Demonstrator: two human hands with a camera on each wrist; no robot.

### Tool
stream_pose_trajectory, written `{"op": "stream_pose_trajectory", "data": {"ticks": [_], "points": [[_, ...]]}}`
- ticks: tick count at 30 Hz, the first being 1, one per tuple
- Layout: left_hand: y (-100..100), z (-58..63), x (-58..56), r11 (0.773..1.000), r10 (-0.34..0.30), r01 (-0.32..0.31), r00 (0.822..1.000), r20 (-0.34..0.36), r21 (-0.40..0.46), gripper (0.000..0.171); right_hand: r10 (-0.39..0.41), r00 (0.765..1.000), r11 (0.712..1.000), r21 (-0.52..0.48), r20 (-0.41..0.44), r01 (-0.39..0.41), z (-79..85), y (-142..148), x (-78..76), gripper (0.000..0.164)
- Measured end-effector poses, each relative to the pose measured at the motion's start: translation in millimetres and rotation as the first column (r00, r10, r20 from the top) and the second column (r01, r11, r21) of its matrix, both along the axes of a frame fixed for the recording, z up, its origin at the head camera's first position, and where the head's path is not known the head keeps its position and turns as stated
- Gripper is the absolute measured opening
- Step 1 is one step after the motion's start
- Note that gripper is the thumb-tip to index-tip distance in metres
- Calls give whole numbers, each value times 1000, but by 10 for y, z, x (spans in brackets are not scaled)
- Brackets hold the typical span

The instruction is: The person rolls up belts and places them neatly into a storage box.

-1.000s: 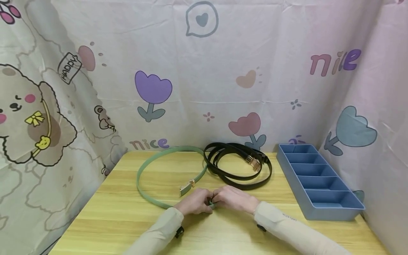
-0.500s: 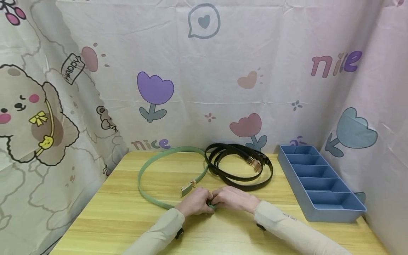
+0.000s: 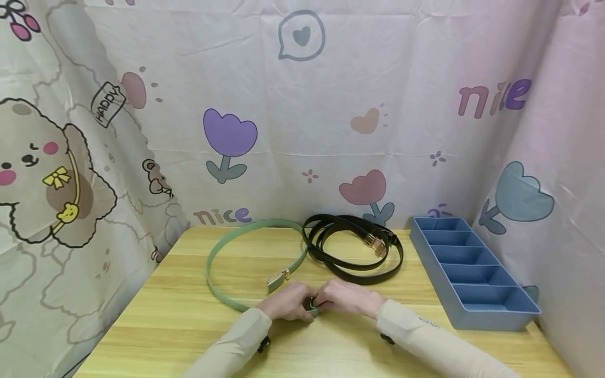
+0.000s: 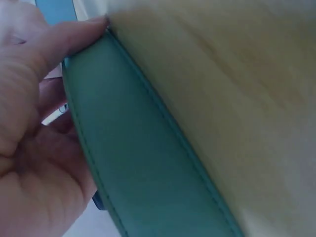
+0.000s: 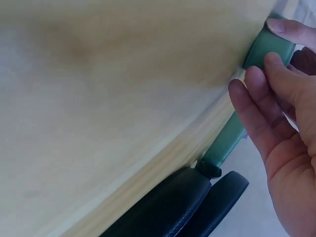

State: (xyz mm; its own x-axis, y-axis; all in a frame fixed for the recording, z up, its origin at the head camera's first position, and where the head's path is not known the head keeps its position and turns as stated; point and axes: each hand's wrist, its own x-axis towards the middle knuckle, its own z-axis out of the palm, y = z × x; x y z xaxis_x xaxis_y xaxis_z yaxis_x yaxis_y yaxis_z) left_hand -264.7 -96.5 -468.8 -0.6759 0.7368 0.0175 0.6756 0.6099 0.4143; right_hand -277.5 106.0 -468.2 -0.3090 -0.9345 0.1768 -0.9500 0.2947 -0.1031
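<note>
A green belt (image 3: 211, 265) lies in a wide loop at the table's left-centre, its gold-trimmed buckle (image 3: 278, 280) inside the loop. Its near end is bent into a small roll (image 3: 314, 311) between both hands. My left hand (image 3: 287, 304) grips the belt there; in the left wrist view, the thumb (image 4: 74, 39) lies over the flat strap (image 4: 138, 138). From the other side my right hand (image 3: 348, 298) pinches the roll. The right wrist view has its fingertips on the curled strap (image 5: 271, 47). Fingers hide part of the roll's inside.
A coiled black belt (image 3: 352, 263) with a rose-gold buckle (image 3: 376, 245) lies behind the hands, next to the green loop. At right stands a blue box (image 3: 493, 318) with several compartments. A printed cloth (image 3: 293, 115) hangs behind the wooden table (image 3: 156, 315).
Both hands stay in nearly the same place, with slight finger shifts around the green roll. The head view has moved a little; the belts and box lie as before.
</note>
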Motion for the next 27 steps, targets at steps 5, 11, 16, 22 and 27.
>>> {"op": "stream_pose_trajectory", "data": {"ticks": [5, 11, 16, 22, 27], "points": [[18, -7, 28, 999, 50, -50, 989, -137, 5, 22, -4, 998, 1000, 21, -62, 6, 20, -8, 20, 5], [67, -42, 107, 989, 146, -138, 951, -273, 48, 48, -32, 995, 998, 48, -93, 36, 38, -34, 83, 5], [70, -13, 95, 995, 103, -101, 963, -248, 23, 37, -38, 999, 999, 37, -36, 40, 31, -30, 77, 5], [26, 22, 34, 1000, -8, 7, 995, -98, -5, 20, -59, 997, 997, 49, -41, 61, -7, -19, 59, 3], [39, 5, 40, 999, 43, -44, 987, -156, -2, 20, -83, 994, 996, 24, -76, 85, -41, -11, 85, 5]]}}
